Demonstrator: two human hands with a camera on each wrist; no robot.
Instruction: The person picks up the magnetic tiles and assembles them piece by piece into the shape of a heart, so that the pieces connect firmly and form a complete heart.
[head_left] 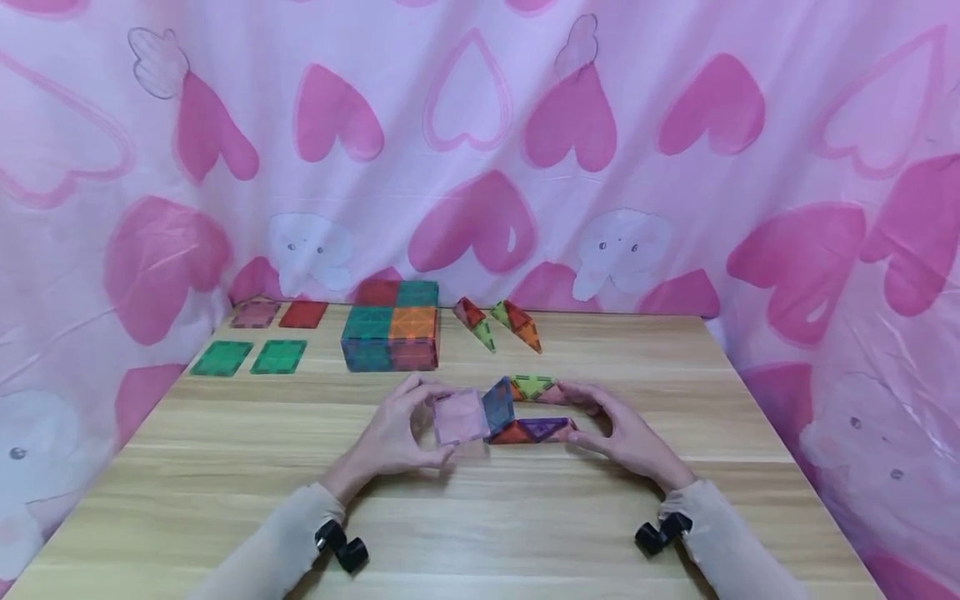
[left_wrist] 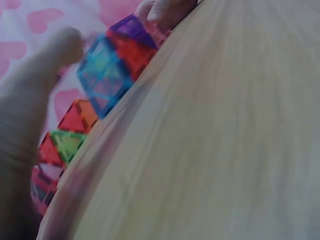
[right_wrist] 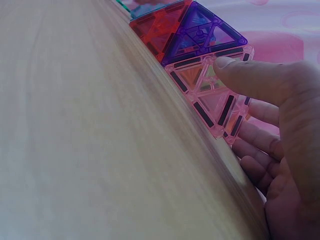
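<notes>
A wooden table [head_left: 480, 533] holds a tile box [head_left: 367, 323] at eleven o'clock. Mid-table, the right hand [head_left: 626, 429] grips two triangle rows [head_left: 543, 428] by their three-o'clock ends, seemingly to steady them. At nine o'clock, the left hand [head_left: 397, 429] pinches a pink square [head_left: 461, 417] by opposite edges, leaving its face uncovered, beside a blue square [head_left: 498, 406].

tile walls [head_left: 542, 430] between hands [head_left: 630, 433], box [head_left: 391, 333] behind
</notes>
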